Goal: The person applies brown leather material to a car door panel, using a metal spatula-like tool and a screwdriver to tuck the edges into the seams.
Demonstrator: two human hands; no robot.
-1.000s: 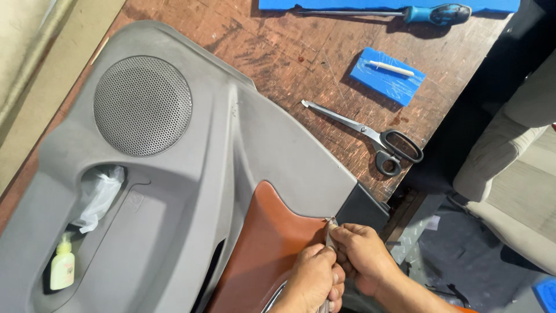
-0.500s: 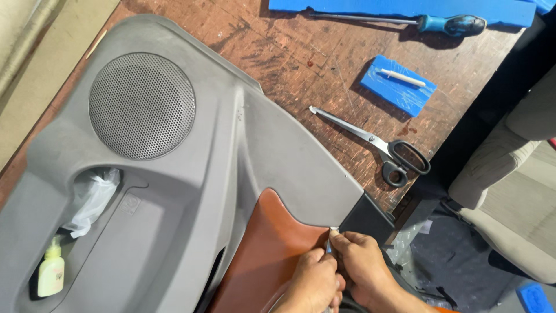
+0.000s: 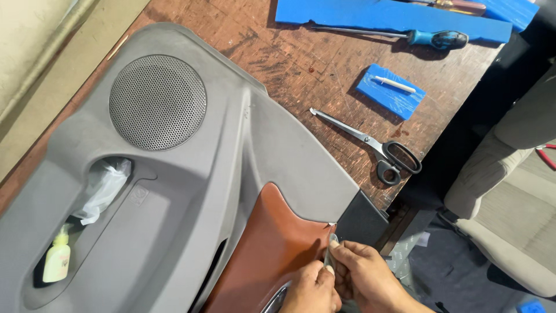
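Note:
A grey car door panel (image 3: 191,191) with a round speaker grille (image 3: 157,102) lies across a brown wooden table (image 3: 301,64). Its lower part carries a brown leather insert (image 3: 269,246). My left hand (image 3: 313,290) and my right hand (image 3: 365,275) meet at the insert's right edge, at the bottom of the view. Both pinch a small thin pale tool (image 3: 331,246) against the seam where the leather meets the dark end piece (image 3: 362,223). What the tool is exactly, I cannot tell.
Scissors (image 3: 376,148) lie open-handled on the table right of the panel. A blue foam pad (image 3: 390,91) holds a white stick; a blue-handled screwdriver (image 3: 405,36) rests on a longer blue pad. The panel pocket holds a small bottle (image 3: 57,261) and crumpled plastic (image 3: 104,188). Car seats (image 3: 509,191) stand right.
The view has shifted slightly. My hands stay at the same corner of the leather insert, working the small tool along the seam; nothing on the table has moved.

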